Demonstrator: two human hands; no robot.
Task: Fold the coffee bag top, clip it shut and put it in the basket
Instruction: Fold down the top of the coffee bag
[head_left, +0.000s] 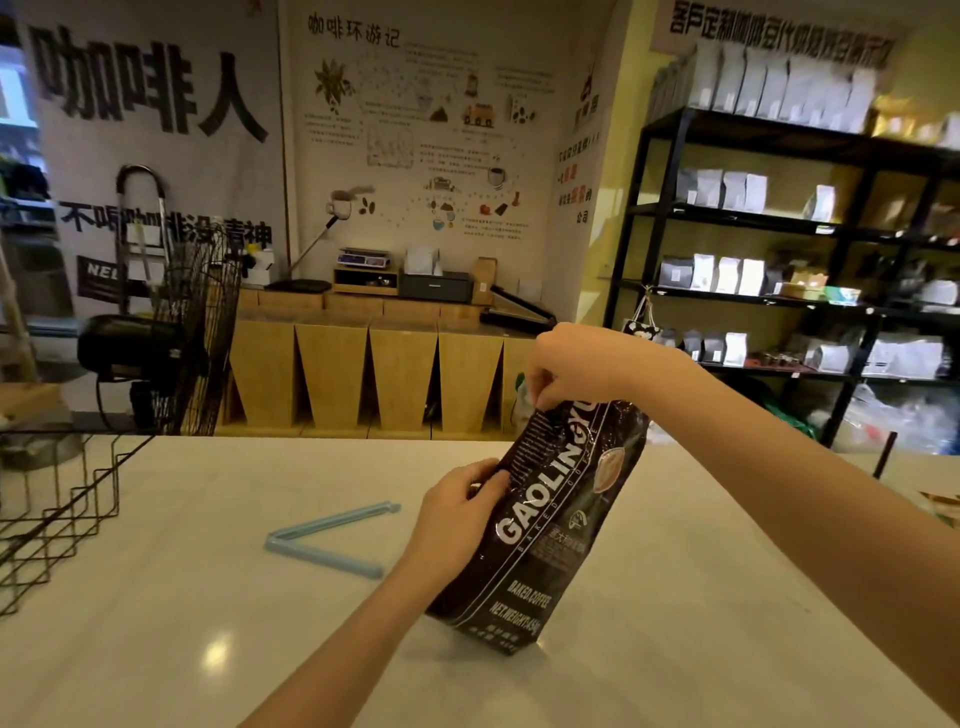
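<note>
Two bare hands hold one dark coffee bag (550, 525), which stands a little right of the frame's centre and leans to the right on the white counter (208, 649). The right hand (566, 371) pinches the top edge of the bag between its fingertips; the left hand (457, 512) presses on the bag's left side, about halfway up.

I judge the bag to be full and rather heavy at the bottom, because its lower part looks thick and keeps its shape. The film is glossy, so it may be slippery, and the top part looks thin and soft, easy to fold. A good place to hold is the flat top edge for folding, with one hand on the body so it does not fall.

Left of the bag, apart from it, the pale blue clip (332, 540) lies open in a V. The wire basket (62, 514) stands at the left edge.

The counter looks smooth and shiny. Behind it are shelves (779, 218) with many pale bags, upper right.
</note>
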